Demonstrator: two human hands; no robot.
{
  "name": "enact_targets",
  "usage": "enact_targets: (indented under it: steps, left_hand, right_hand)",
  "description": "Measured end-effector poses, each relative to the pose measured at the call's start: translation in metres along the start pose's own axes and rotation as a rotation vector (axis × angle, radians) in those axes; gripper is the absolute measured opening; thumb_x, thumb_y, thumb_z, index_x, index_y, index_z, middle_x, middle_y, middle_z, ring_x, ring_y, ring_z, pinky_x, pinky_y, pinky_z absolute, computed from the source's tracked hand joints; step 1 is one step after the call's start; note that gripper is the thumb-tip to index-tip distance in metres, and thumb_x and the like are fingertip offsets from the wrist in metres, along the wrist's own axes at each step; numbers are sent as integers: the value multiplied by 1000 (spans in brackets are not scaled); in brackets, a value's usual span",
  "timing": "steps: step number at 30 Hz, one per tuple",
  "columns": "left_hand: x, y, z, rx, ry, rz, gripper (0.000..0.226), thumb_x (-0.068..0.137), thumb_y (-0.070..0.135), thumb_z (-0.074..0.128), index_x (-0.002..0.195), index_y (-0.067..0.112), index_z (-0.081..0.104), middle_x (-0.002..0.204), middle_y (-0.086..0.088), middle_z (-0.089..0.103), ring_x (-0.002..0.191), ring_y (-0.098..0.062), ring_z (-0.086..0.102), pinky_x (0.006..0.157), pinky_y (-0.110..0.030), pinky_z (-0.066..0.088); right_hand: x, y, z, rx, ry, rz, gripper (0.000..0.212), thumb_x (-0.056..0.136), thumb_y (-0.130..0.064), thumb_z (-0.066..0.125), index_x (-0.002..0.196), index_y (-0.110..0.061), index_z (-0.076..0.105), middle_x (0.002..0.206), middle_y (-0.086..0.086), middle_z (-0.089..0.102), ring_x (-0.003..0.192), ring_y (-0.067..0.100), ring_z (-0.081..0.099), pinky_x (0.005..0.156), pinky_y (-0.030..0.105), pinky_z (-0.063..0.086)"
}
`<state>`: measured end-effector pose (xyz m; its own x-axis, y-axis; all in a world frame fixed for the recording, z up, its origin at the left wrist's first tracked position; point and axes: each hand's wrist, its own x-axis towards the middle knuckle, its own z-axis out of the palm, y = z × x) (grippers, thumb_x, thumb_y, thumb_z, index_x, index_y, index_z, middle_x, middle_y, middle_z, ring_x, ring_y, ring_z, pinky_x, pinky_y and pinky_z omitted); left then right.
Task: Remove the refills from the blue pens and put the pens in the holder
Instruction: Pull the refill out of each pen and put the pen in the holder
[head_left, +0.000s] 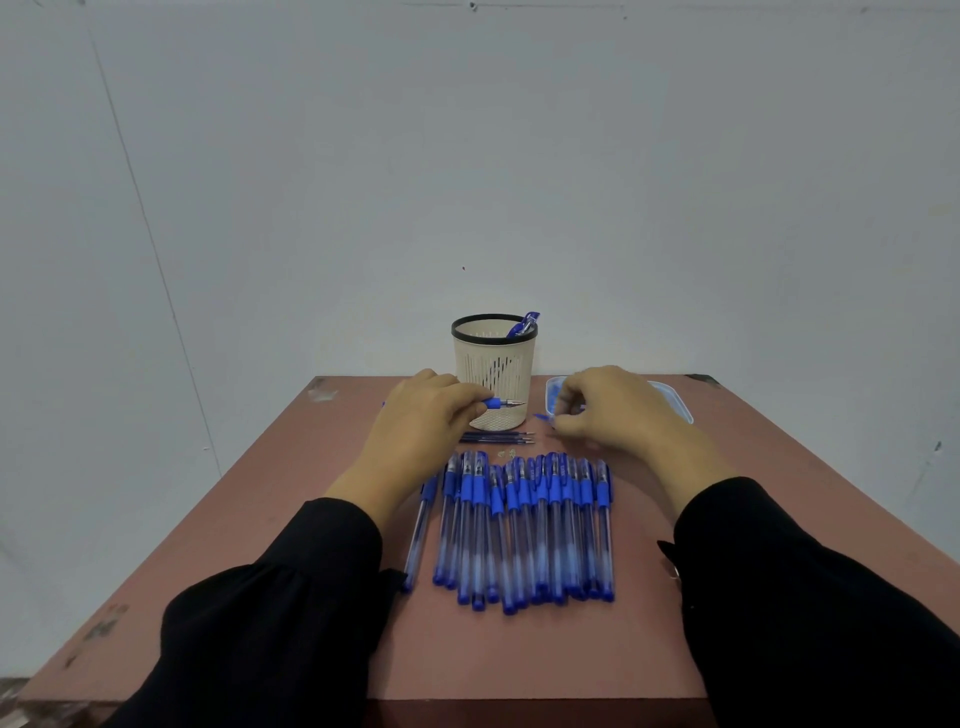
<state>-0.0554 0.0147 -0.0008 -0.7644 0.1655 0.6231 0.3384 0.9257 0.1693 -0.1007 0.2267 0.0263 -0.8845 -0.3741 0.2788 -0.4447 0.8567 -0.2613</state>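
My left hand (423, 415) grips an uncapped blue pen (503, 403), tip pointing right, in front of the cream holder (493, 371) with its black rim. One or two blue pens (524, 325) stick out of the holder. My right hand (610, 408) has its fingers curled near a small blue cap (540, 416) beside the tray; what it pinches is hidden. A few thin refills (496, 437) lie on the table in front of the holder. Several capped blue pens (524, 530) lie in a row nearer to me.
A shallow blue-rimmed tray (675, 402) with blue bits sits at the back right, partly behind my right hand. One pen (418, 535) lies apart at the left of the row. The brown table (260, 545) stands against a pale wall.
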Motion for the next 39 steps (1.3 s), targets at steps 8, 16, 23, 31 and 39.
enact_targets:
  steps: [8, 16, 23, 31, 39]
  left_hand:
    - [0, 1, 0, 41, 1, 10, 28, 96, 30, 49, 119, 25, 64, 107, 3, 68, 93, -17, 51, 80, -30, 40]
    - [0, 3, 3, -12, 38, 19, 25, 95, 31, 51, 115, 28, 66, 101, 5, 68, 91, -16, 50, 84, -34, 37]
    - [2, 10, -2, 31, 75, -102, 26, 97, 40, 44, 113, 38, 64, 99, 12, 65, 97, -12, 48, 90, -32, 22]
    - [4, 13, -1, -148, 123, -197, 18, 95, 40, 49, 99, 35, 66, 82, 12, 65, 87, -7, 52, 86, -29, 21]
    - [5, 13, -3, -126, 187, -115, 19, 94, 36, 52, 100, 32, 70, 72, 16, 56, 83, -9, 47, 81, -30, 20]
  right_hand:
    - [-3, -12, 2, 233, 39, -107, 6, 81, -25, 66, 88, -25, 67, 84, -10, 67, 78, 4, 60, 66, 18, 45]
    - [-4, -20, 7, 475, 43, -110, 10, 87, -25, 67, 96, -22, 70, 82, -12, 64, 75, -1, 56, 62, 6, 40]
    - [-1, -26, 13, 571, 53, -73, 11, 88, -25, 67, 94, -19, 74, 80, -3, 70, 75, 7, 63, 69, 16, 48]
    - [-2, -29, 12, 623, 175, -96, 15, 80, -12, 74, 95, -15, 76, 79, -13, 66, 75, -5, 58, 67, 4, 41]
    - [-2, -32, 11, 762, 170, -83, 9, 84, -14, 71, 90, -19, 75, 77, -8, 69, 73, 0, 61, 71, 10, 48]
